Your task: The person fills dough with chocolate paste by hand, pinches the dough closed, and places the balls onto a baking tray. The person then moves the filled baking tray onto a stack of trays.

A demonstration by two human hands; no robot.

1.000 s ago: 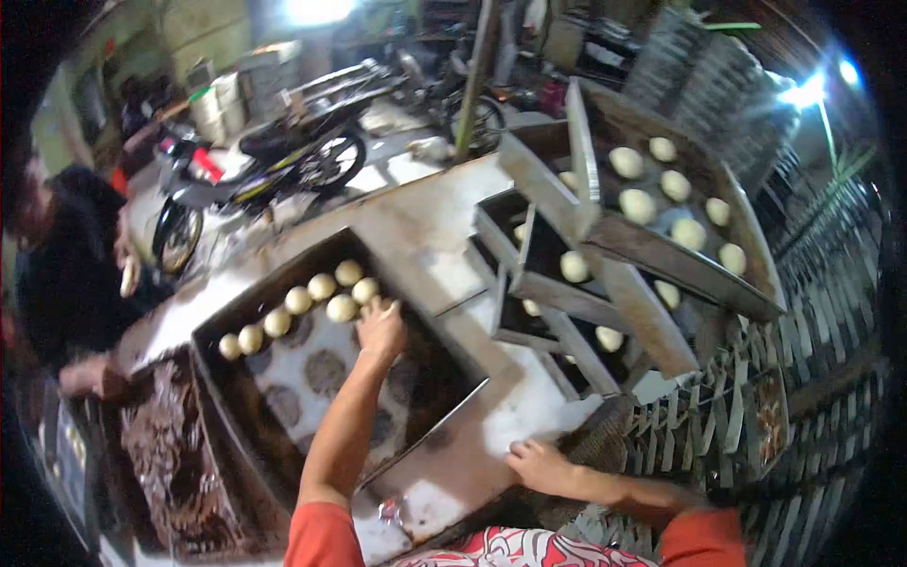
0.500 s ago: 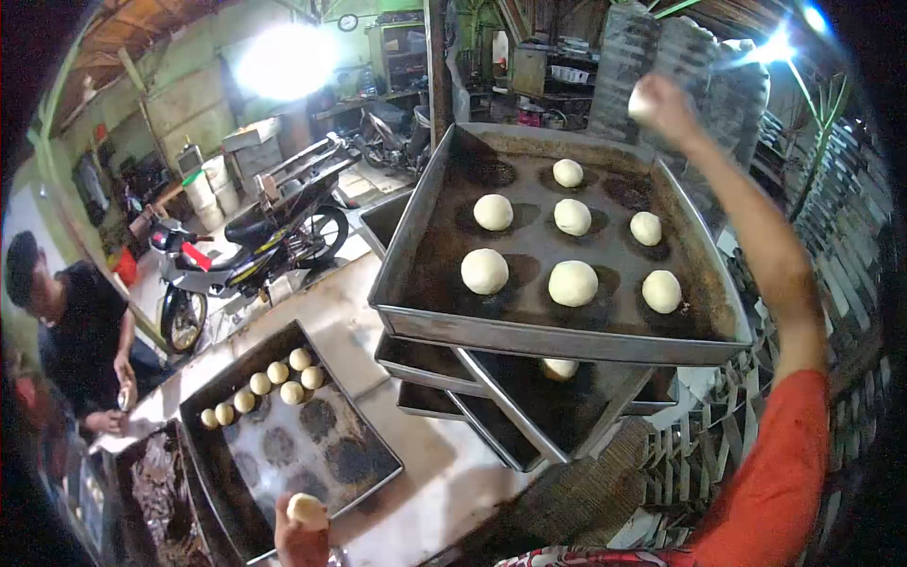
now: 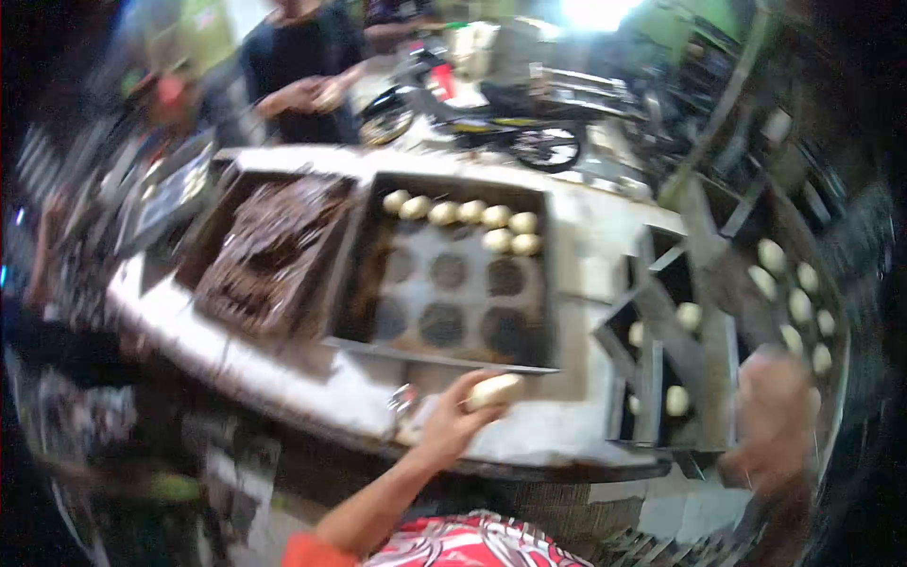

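A dim workshop with a parked motorbike lies behind a long pale worktop. Near the worktop's front edge the left hand closes its fingers around a dough ball. Just beyond it a dark baking tray holds a row of dough balls along its far side. The right hand is blurred over stacked trays at the worktop's right end; its grip cannot be told. A person in black stands past the far edge.
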